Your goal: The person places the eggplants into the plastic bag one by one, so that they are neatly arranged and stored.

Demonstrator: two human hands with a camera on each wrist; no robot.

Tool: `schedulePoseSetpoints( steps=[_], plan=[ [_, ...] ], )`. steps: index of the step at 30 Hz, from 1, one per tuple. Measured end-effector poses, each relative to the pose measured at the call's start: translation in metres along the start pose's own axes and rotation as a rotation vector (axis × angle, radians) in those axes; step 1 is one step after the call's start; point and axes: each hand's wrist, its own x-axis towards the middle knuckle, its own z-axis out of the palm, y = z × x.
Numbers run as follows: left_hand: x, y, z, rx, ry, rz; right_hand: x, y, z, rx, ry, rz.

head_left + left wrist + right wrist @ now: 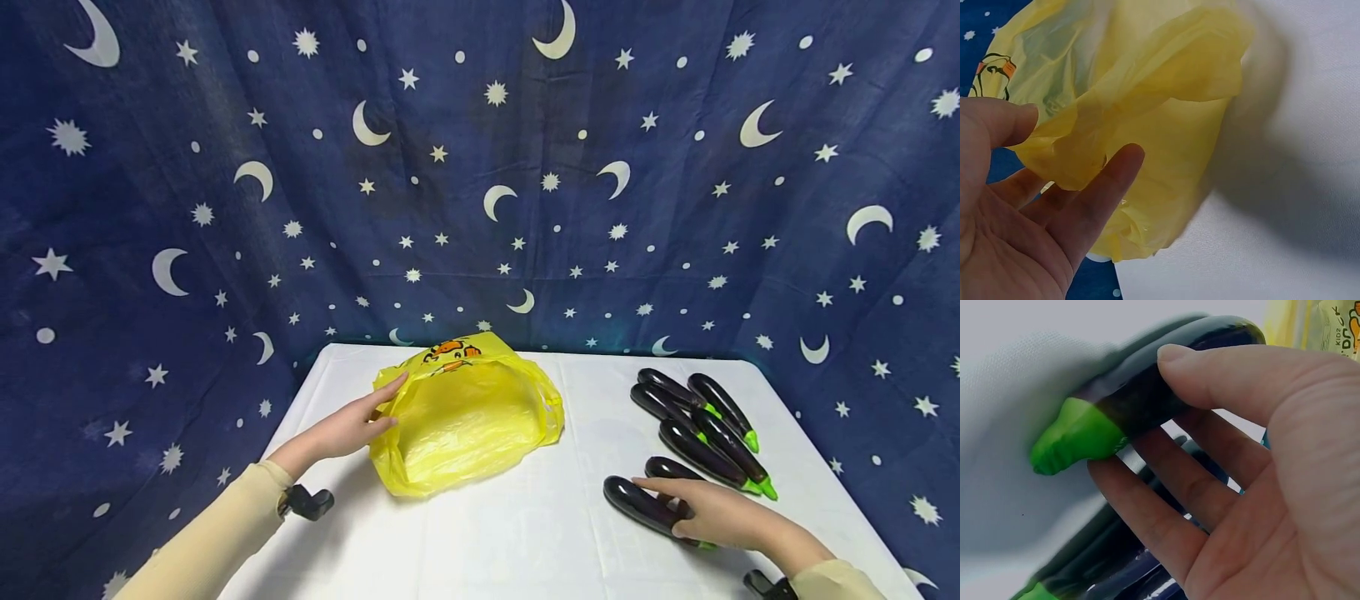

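A yellow plastic bag (472,425) with an orange and black print lies on its side on the white table, its wide mouth facing me. My left hand (352,427) holds the left edge of the mouth; in the left wrist view the film of the bag (1147,119) runs between thumb and fingers. At the right, my right hand (723,512) grips a glossy dark eggplant (633,502) with a green stem end (1079,437). The thumb lies along one side of it and the fingers reach the other. Another eggplant (667,468) lies just behind, partly hidden by the hand.
Several more eggplants (701,454) lie in a loose cluster on the right of the white table (517,542). A dark blue curtain (450,192) with moons and stars hangs behind the table and at both sides.
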Motion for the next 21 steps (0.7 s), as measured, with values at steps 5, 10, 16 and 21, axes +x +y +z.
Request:
schedulePoseSetpoints(
  steps=[5, 10, 16, 21],
  plan=[
    [-0.0015, 0.0009, 0.0004, -0.016, 0.009, -0.002, 0.0023, -0.0063, -0.0002, -0.02, 0.012, -0.017],
    [-0.0018, 0.0003, 0.0025, -0.007, 0.029, 0.02, 0.0042, -0.0076, 0.0013, -0.001, 0.003, -0.009],
    [-0.0029, -0.0009, 0.0068, 0.042, 0.072, 0.047, 0.0059, -0.0073, 0.0056, 0.012, 0.003, 0.027],
    [-0.0047, -0.0005, 0.0082, 0.037, 0.079, 0.062, 0.0067, -0.0046, 0.0069, -0.027, 0.018, 0.002]
  ],
)
